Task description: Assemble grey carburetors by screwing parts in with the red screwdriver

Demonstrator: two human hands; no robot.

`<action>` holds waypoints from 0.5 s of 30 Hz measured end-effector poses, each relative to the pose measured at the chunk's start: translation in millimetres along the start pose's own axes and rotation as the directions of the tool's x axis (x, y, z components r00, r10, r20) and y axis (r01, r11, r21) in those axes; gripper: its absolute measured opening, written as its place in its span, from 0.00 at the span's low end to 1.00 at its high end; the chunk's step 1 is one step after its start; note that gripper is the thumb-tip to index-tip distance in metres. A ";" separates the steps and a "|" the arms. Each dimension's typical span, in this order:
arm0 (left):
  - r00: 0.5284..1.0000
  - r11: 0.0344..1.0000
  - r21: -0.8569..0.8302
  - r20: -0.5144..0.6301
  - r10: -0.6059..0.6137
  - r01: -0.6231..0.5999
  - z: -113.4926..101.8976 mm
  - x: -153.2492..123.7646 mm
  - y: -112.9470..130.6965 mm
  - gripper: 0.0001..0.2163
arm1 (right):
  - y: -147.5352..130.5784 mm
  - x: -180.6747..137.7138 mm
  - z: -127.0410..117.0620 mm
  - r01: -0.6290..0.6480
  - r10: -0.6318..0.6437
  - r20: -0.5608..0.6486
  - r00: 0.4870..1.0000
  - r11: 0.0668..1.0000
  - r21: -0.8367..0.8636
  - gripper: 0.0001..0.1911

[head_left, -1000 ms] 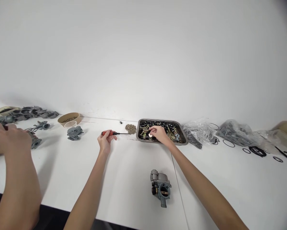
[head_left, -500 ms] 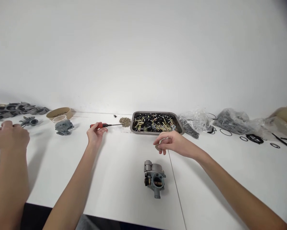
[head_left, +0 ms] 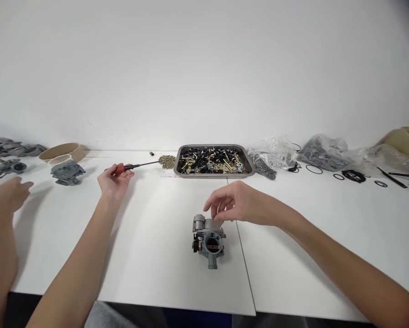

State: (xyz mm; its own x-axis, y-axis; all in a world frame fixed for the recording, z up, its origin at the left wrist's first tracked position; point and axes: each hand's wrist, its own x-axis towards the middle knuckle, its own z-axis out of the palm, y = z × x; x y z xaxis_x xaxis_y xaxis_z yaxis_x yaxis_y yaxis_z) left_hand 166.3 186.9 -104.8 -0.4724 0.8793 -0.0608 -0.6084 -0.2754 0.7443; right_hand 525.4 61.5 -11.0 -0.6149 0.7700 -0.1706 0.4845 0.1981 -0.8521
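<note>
My left hand [head_left: 114, 182] is closed around the red handle of a small screwdriver [head_left: 133, 166], whose tip points at a little heap of brass bits [head_left: 167, 160]. My right hand [head_left: 238, 207] hovers over the top of a grey carburetor [head_left: 208, 237] standing on the white table [head_left: 163, 255]. Its fingertips are pinched together just above the carburetor's top. What they pinch is too small to make out. Behind it lies a metal tray [head_left: 213, 175] full of black and brass small parts.
Another person's hand [head_left: 6, 196] and forearm reach in at the far left. A second carburetor [head_left: 66, 172], a cardboard ring [head_left: 63, 151] and more grey castings [head_left: 9, 148] lie back left. Plastic bags [head_left: 322, 152] and black O-rings [head_left: 353, 175] lie back right.
My right hand left the tray, came toward me and now sits pinched over the carburetor. My left hand with the screwdriver drifted left. The other person's hand opened.
</note>
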 end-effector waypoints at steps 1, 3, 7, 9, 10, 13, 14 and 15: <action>1.000 1.000 -0.002 -0.004 -0.004 0.004 -0.2 0.0 -0.3 0.03 | 1.6 0.0 0.8 0.002 -0.002 0.001 1.000 1.000 0.002 0.10; 1.000 1.000 -0.004 -0.009 -0.008 0.008 -0.4 0.0 -0.8 0.03 | 3.8 -0.3 2.4 -0.001 0.001 0.018 1.000 0.999 0.041 0.07; 1.000 1.000 0.005 0.006 -0.012 0.012 0.5 -0.9 -1.6 0.03 | 5.2 1.4 3.5 0.032 -0.038 0.060 0.997 0.994 0.101 0.07; 1.000 1.000 0.010 0.013 -0.009 0.009 1.3 -1.7 -1.9 0.04 | 5.7 4.0 2.2 0.033 -0.037 0.056 0.998 0.997 0.070 0.06; 1.000 1.000 0.012 0.016 -0.007 0.007 1.7 -2.2 -2.1 0.04 | 6.0 5.2 1.2 0.029 -0.031 0.042 0.999 0.999 0.043 0.05; 1.000 1.000 0.017 0.026 -0.006 0.005 2.4 -3.3 -2.3 0.03 | 6.9 7.0 -1.4 0.038 -0.037 0.033 0.999 0.999 -0.015 0.05; 1.000 1.000 0.019 0.030 -0.006 0.005 2.5 -3.5 -2.4 0.03 | 6.8 6.6 -1.9 0.051 -0.050 0.056 0.997 0.999 -0.018 0.07; 0.999 1.000 0.021 0.035 -0.006 0.005 2.6 -3.7 -2.4 0.03 | 6.3 5.9 -1.9 0.061 -0.060 0.089 0.994 0.998 -0.011 0.08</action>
State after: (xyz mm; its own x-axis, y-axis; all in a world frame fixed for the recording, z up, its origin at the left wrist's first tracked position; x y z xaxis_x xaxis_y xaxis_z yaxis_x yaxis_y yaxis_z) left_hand 171.1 185.4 -104.6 -0.4466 0.8938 -0.0418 -0.5973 -0.2629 0.7577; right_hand 526.1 68.4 -16.4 -0.6957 0.6995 -0.1631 0.4531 0.2513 -0.8553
